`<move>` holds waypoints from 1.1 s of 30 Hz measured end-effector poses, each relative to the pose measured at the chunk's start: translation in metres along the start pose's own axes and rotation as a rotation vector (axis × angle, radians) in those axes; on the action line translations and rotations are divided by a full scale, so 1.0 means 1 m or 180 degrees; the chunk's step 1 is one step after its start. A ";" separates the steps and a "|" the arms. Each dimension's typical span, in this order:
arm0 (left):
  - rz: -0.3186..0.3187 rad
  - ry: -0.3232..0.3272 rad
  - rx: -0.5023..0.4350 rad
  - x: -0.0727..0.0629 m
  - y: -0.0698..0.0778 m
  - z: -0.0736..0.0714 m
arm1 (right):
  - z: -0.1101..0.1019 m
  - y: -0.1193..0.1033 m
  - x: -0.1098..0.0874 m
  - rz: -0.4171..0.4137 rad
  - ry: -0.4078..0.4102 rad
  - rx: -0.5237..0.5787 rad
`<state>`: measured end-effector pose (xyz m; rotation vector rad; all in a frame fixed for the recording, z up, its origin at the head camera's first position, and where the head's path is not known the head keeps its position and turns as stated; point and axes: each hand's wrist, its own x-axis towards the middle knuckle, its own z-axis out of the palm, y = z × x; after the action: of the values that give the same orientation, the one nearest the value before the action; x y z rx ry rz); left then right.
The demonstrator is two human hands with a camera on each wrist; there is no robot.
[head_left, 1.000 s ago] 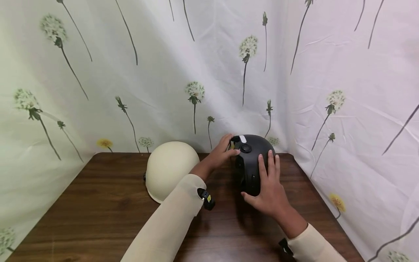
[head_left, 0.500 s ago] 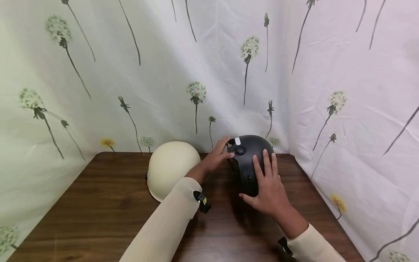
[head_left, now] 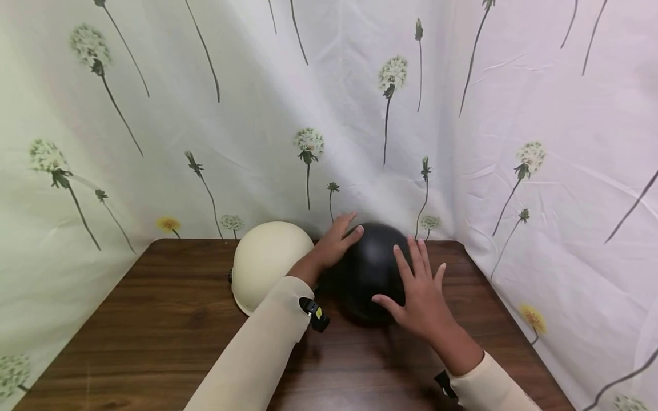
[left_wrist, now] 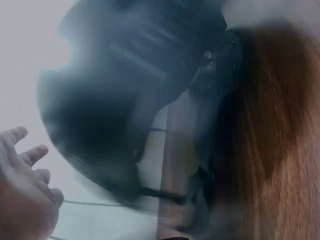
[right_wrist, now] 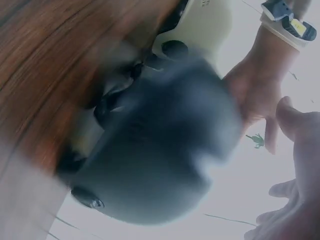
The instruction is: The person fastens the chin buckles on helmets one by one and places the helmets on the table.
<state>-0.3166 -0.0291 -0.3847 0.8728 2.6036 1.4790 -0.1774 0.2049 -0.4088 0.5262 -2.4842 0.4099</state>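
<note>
A black helmet point(head_left: 367, 274) sits dome up over the wooden table, between both hands; it is blurred in the two wrist views. Dark straps point(left_wrist: 200, 195) hang below its shell in the left wrist view. My left hand point(head_left: 331, 245) is at its upper left with straight fingers, and in the left wrist view this hand stands apart from the shell. On the other side my right hand point(head_left: 421, 297) spreads its fingers, thumb overlapping the helmet in the head view. A gap shows between the right hand and the shell in the right wrist view.
To the left stands a cream helmet point(head_left: 269, 262), partly behind my left forearm. The brown wooden table point(head_left: 154, 325) ends at a white curtain point(head_left: 349, 114) printed with dandelions, which also runs along both sides.
The black helmet has turned so its side knob and white label no longer show in the head view, and it has shifted left and down. Both hands have come loose from it.
</note>
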 end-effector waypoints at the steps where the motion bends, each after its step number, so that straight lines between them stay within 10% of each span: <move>1: 0.0030 -0.0027 0.0098 0.000 0.000 0.001 | 0.000 0.000 0.000 0.0005 -0.0009 -0.0026; 17: 0.0069 -0.0233 0.0627 -0.004 -0.004 0.010 | 0.025 0.013 0.003 0.0579 -0.1087 0.0387; 33: 0.0109 -0.0258 0.1024 -0.006 -0.014 0.015 | 0.034 0.011 0.003 0.0547 -0.1225 0.0341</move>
<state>-0.3140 -0.0256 -0.4053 0.9826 2.8224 1.0197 -0.2001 0.2004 -0.4355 0.4709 -2.9039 0.5555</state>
